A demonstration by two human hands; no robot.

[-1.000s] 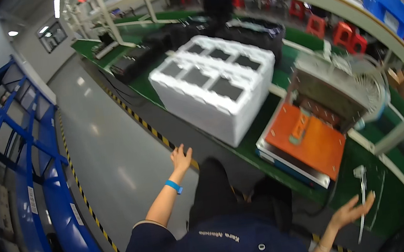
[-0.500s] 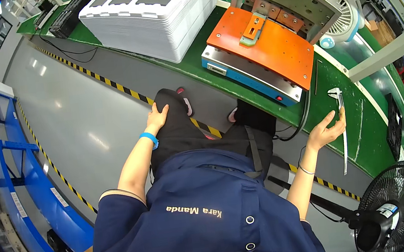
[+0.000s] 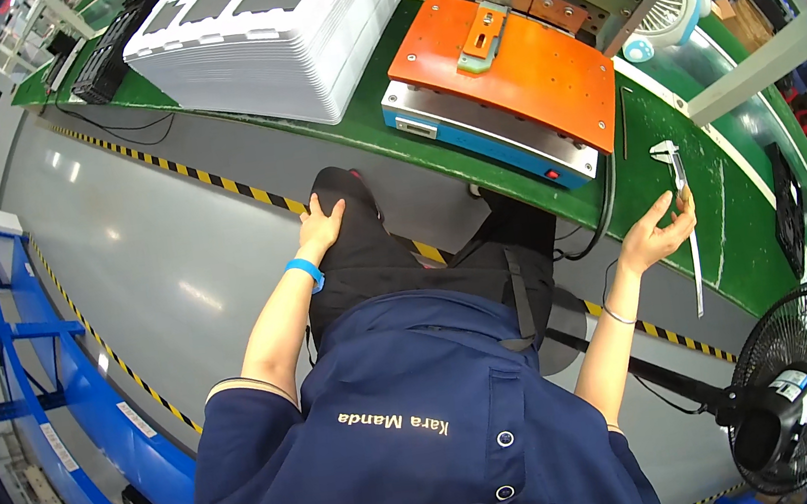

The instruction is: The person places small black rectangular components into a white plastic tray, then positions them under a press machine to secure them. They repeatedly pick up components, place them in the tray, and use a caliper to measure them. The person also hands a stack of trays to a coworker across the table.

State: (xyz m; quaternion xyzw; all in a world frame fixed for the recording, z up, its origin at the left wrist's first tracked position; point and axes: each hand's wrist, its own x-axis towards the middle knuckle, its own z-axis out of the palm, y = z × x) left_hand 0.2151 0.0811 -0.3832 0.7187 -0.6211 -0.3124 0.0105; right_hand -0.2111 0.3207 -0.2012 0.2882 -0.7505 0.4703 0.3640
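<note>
Right hand [image 3: 658, 233] held open, palm up, fingertips just beside caliper [image 3: 686, 217] on green bench [image 3: 745, 240]; caliper long axis runs away from body; left hand [image 3: 320, 227] rested flat on knee, well apart; right hand nearer.

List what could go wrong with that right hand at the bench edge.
The right hand is open beside the caliper, which lies close to the edge of the green bench; a careless grab might knock it to the floor. A black cable hangs off the bench near that wrist and could snag.
</note>
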